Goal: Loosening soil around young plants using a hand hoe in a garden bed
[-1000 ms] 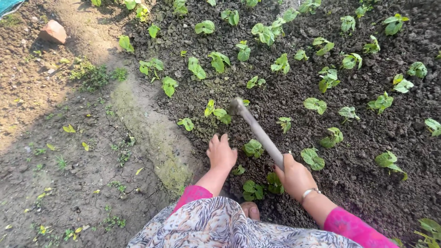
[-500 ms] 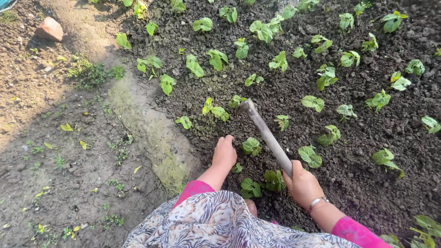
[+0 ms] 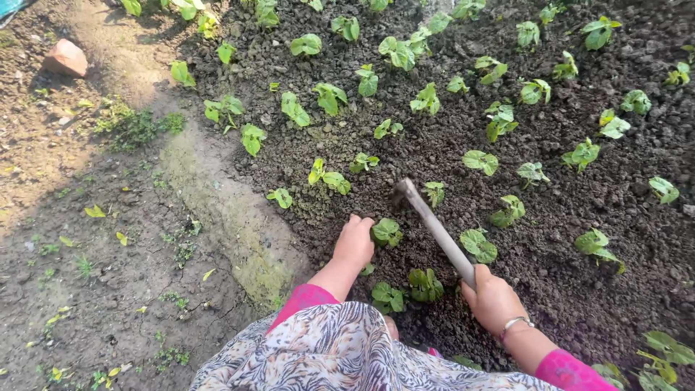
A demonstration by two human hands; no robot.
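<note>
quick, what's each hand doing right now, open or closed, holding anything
Left hand: fingers curled, resting on the dark soil beside a seedling; a grip cannot be told.
Right hand: closed around the hoe handle.

Working end of grey long-handled hand hoe (image 3: 434,226) sunk in dark crumbly soil (image 3: 565,275), shape unclear. Rear of handle hidden inside right hand (image 3: 492,298). Left hand (image 3: 354,242) fingertips tucked under small green seedling (image 3: 386,231). Blue sheet corner (image 3: 11,9) cut by top-left edge. Pink sleeve (image 3: 568,373) cut by bottom edge.
</note>
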